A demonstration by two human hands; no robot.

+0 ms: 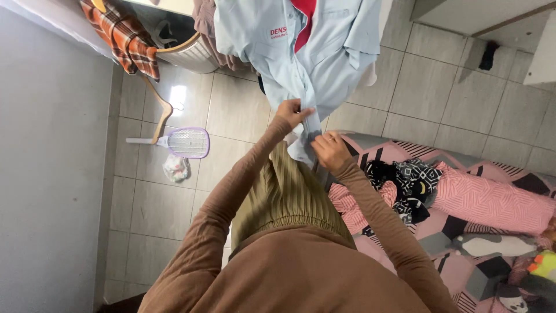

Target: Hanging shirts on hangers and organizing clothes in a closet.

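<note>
**Fingers pinch the shirt's bottom edge**

The fingers (302, 110) of the left hand (291, 112) pinch the front edge of the light blue shirt (324, 52). The right hand (330, 149) grips the same edge just below. The shirt hangs over the tiled floor (231, 110), beside the pink bed (492, 203). A purple swatter (184, 142) lies on the floor.

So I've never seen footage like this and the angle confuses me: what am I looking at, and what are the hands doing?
There is one picture, from a camera worn on a person's head, looking straight down. The brown sleeves are the person's own arms. The left hand and the right hand both pinch the lower front edge of a hanging light blue shirt. Below is a tiled floor with a purple racket-shaped swatter and a wooden hanger. At right lies a pink patterned mattress.
</note>
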